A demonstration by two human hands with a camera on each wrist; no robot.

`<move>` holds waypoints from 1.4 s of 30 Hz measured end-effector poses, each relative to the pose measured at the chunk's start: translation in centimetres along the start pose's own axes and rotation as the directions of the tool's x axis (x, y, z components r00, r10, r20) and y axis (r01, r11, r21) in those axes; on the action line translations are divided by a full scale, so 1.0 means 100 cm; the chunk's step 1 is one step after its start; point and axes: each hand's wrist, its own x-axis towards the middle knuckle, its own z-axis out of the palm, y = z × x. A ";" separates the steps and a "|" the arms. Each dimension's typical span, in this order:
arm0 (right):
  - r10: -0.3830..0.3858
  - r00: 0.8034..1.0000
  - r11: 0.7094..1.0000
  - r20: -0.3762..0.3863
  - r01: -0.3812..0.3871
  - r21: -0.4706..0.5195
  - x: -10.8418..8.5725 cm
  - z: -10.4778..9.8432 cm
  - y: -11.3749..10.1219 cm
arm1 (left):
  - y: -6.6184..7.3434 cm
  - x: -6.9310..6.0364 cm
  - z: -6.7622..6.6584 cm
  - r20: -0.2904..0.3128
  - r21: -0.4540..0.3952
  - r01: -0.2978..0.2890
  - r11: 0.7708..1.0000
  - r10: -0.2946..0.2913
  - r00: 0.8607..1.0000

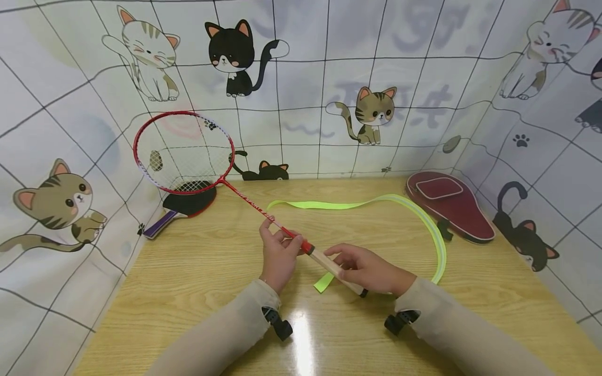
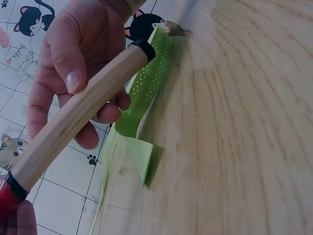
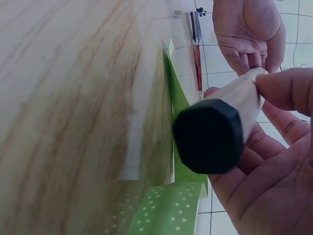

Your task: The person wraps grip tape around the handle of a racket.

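You've got one badminton racket [image 1: 249, 201], one table tennis paddle [image 1: 196, 204], one maroon case [image 1: 463, 216], one green strip [image 1: 329, 205] as far as you can tell from head view. One table [image 1: 188, 292]. Two sets of fingers on you: left fingers [image 1: 267, 230], right fingers [image 1: 342, 250]. Two beige sleeves [image 1: 230, 324], two black wrist gadgets [image 1: 282, 329], one per arm. Printed cats [image 1: 230, 49]? Eight for you in head view, partly hidden or cut-off ones included lol.
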 end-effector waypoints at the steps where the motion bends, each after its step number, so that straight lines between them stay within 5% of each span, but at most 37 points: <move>1: 0.000 1.000 1.000 0.000 0.000 -0.019 0.001 0.000 0.000 | -0.001 0.000 -0.001 -0.003 0.000 0.000 1.000 0.000 1.000; 9: -0.010 0.992 0.992 -0.125 -0.006 -0.128 0.012 -0.007 -0.006 | -0.004 0.002 -0.006 -0.011 0.017 0.005 1.000 -0.005 1.000; 14: -0.045 0.989 0.981 -0.140 0.018 -0.192 0.019 -0.020 -0.006 | -0.005 0.003 -0.008 0.005 0.028 0.003 1.000 -0.003 1.000; 21: 0.038 0.999 0.957 0.001 -0.036 -0.288 0.031 -0.029 0.003 | -0.003 0.002 -0.009 0.010 0.046 0.002 0.999 -0.002 1.000; 26: 0.138 0.980 0.936 0.144 -0.081 -0.343 0.038 -0.031 0.006 | -0.003 0.001 -0.010 0.016 0.052 -0.004 0.999 0.004 1.000; 31: 0.176 0.964 0.919 0.201 -0.088 -0.384 0.044 -0.028 0.010 | -0.003 0.001 -0.011 0.019 0.048 -0.014 0.999 0.013 1.000; 35: 0.138 0.978 0.909 0.155 -0.063 -0.412 0.049 -0.028 0.010 | -0.004 0.001 -0.012 0.021 0.035 -0.021 0.999 0.021 1.000; 42: 0.144 0.989 0.946 0.027 -0.130 -0.298 0.050 -0.045 -0.002 | -0.006 0.002 -0.013 0.028 0.034 -0.021 0.999 0.020 0.999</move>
